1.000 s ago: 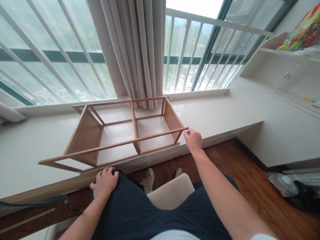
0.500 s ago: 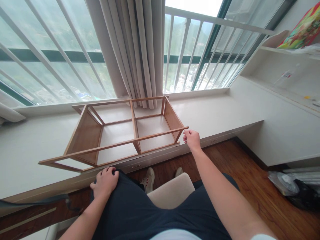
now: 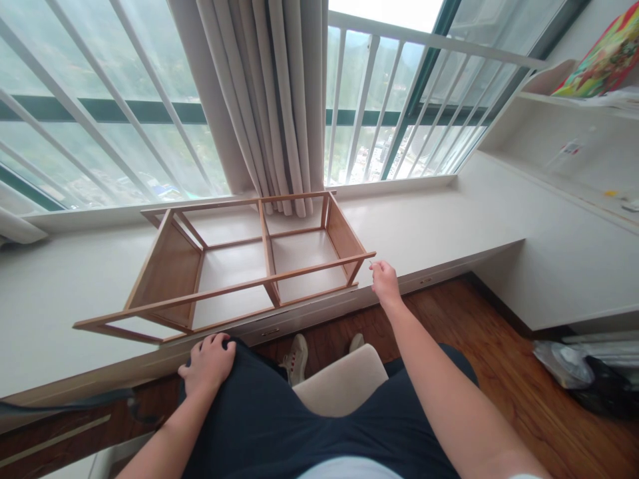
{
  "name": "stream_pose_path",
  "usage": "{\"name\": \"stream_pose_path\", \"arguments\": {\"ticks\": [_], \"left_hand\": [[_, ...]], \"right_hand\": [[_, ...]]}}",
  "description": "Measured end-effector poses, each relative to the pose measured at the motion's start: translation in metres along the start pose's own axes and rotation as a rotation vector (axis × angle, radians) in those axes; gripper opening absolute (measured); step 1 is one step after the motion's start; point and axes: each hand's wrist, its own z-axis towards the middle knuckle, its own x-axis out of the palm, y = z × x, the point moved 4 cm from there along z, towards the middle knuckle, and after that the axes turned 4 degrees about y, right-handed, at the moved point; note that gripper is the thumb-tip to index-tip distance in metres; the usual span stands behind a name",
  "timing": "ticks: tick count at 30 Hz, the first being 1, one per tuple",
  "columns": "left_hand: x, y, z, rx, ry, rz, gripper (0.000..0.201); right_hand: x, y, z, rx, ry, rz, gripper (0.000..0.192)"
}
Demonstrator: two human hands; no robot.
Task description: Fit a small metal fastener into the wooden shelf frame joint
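Positioning of the wooden frame [image 3: 239,259] is judged under way: right hand [image 3: 385,279] loosely curled, empty, beside its near rail, left hand [image 3: 208,362] rested on the knee; a firm grasp is needed next.

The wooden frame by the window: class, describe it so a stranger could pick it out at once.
Find the grey curtain hanging between the window railings. Below it, on the white ledge, lies the wooden frame, close to the right hand. It is the only bare-wood, open-slatted piece on that pale surface.

Right-hand fingers [image 3: 378,268] — curled, grip unclear
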Motion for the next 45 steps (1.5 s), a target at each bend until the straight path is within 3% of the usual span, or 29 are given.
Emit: {"name": "stream_pose_path", "arguments": {"ticks": [12, 29, 45], "left_hand": [[0.003, 0.003, 0.004, 0.007, -0.024, -0.007, 0.045], [0.0, -0.002, 0.0, 0.006, -0.019, 0.007, 0.046], [0.004, 0.0, 0.003, 0.009, -0.031, 0.005, 0.045]], "right_hand": [[-0.015, 0.021, -0.006, -0.028, -0.083, -0.249, 0.023], [-0.008, 0.025, -0.006, -0.112, -0.114, -0.366, 0.023], [-0.006, 0.028, -0.005, -0.066, -0.133, -0.419, 0.018]]}}
